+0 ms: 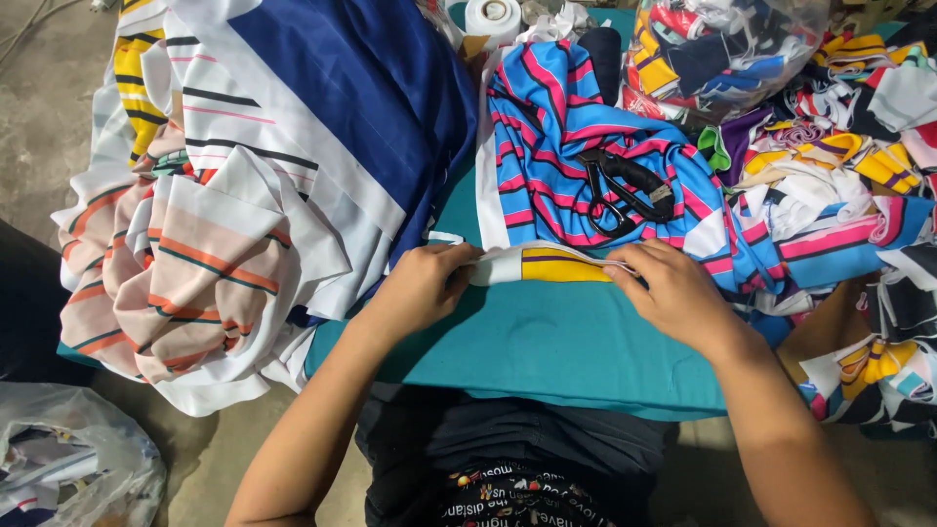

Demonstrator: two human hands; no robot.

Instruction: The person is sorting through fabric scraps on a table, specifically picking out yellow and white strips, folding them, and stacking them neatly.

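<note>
Hands pinch a folded yellow-and-white fabric strip (551, 265): left hand (422, 285) and right hand (673, 291) closed on opposite ends, flattening it; black scissors (623, 190) lie nearby.

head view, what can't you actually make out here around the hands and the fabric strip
- Left hand: fingertips hidden, curled over the yellow and white strip.
- Right hand: fingertips tucked under the strip's edge, so its grip is unclear.
- Black scissors: blade tips lost against the blue and pink striped cloth.
- White roll: cut off by the top edge.
- Teal table cover: far part buried under fabric.
</note>
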